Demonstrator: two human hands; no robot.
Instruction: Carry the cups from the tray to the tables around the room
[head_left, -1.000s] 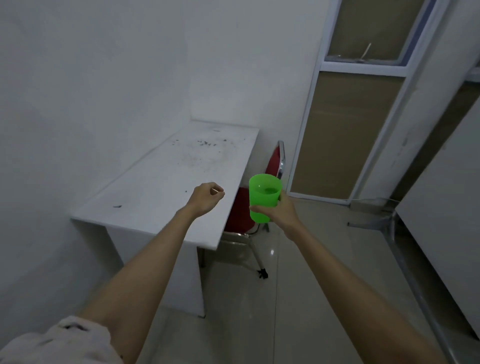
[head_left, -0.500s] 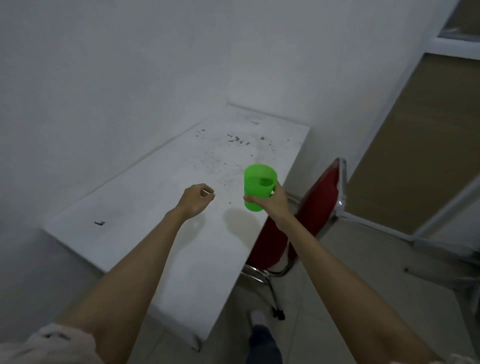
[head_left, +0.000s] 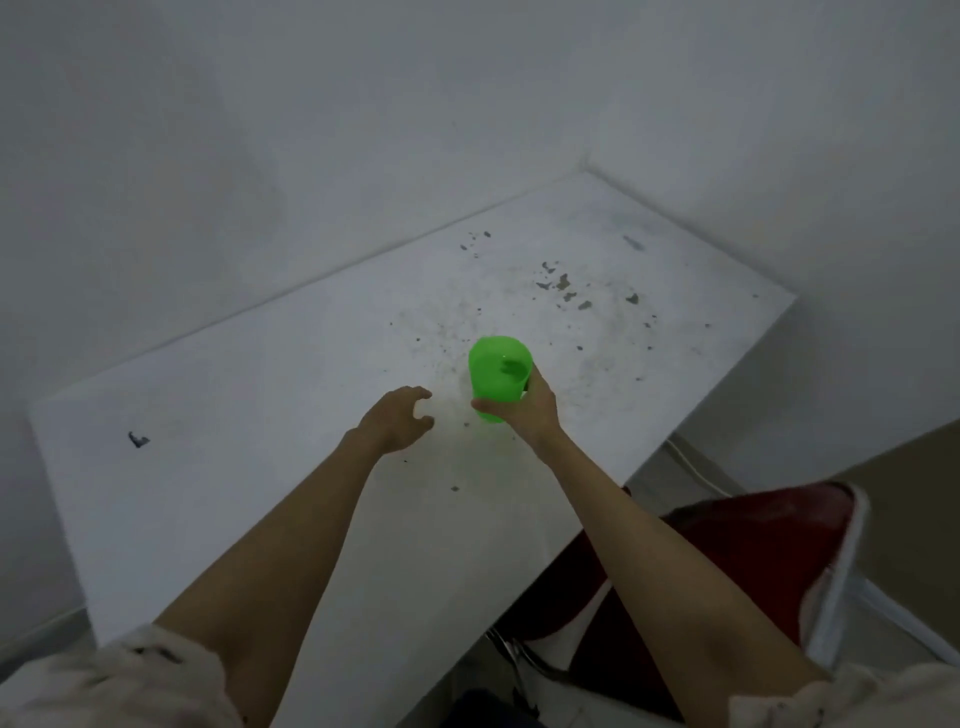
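A bright green plastic cup (head_left: 497, 375) is upright over the middle of the white table (head_left: 270, 395), with some liquid inside. My right hand (head_left: 524, 410) grips its lower half from the right side. Whether the cup's base touches the tabletop I cannot tell. My left hand (head_left: 399, 420) hovers just left of the cup with curled, parted fingers and holds nothing. No tray is in view.
The table stands in a corner against white walls and carries dark specks and stains. A red chair (head_left: 769, 561) with a metal frame is tucked at the table's right edge, under my right arm. A white cable (head_left: 696, 467) runs along the floor beyond it.
I have stepped closer to the table, and the view now looks down on it. The cup has moved from beside the table's edge to over its middle. My left hand has opened a little.
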